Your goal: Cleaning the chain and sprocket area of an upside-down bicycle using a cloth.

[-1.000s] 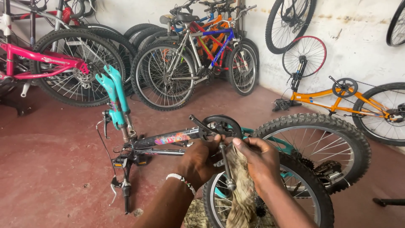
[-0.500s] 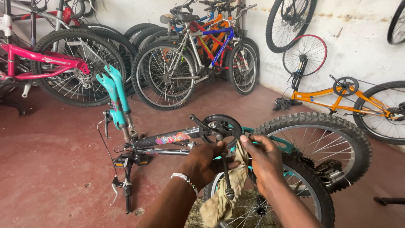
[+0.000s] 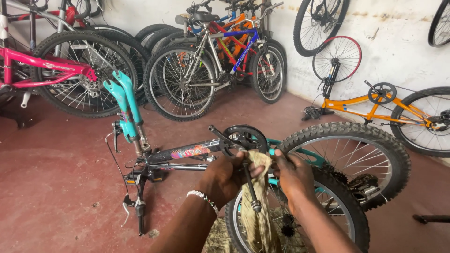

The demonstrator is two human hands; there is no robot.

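Both hands meet at the crank of the upturned bike in front of me. My left hand [image 3: 224, 179] is closed round the top of the crank arm [image 3: 249, 180], just under the black chainring [image 3: 243, 138], and my right hand [image 3: 291, 174] is closed on the yellowish rag [image 3: 257, 206], pinching its upper end against the same arm from the other side. The two hands nearly touch, with the crank between them.

That crank arm runs almost straight down and a little toward me, from the chainring to the pedal-end stub near the tyre of the nearer wheel [image 3: 300, 220]. The rag hangs along that same line, draped down over the wheel. My left hand is the one on the metal itself; my right is on cloth only, as far as I can tell.

The second crank arm [image 3: 220, 134] points the opposite way, up and to my left.

Counted: two hands, one rag, one chainring, two crank arms, two knobbly wheels on this bike [image 3: 178, 152], one teal fork [image 3: 123, 110] with no wheel in it. The orange bike [image 3: 375, 105] and the pink bike [image 3: 42, 65] stand well apart, near the walls.
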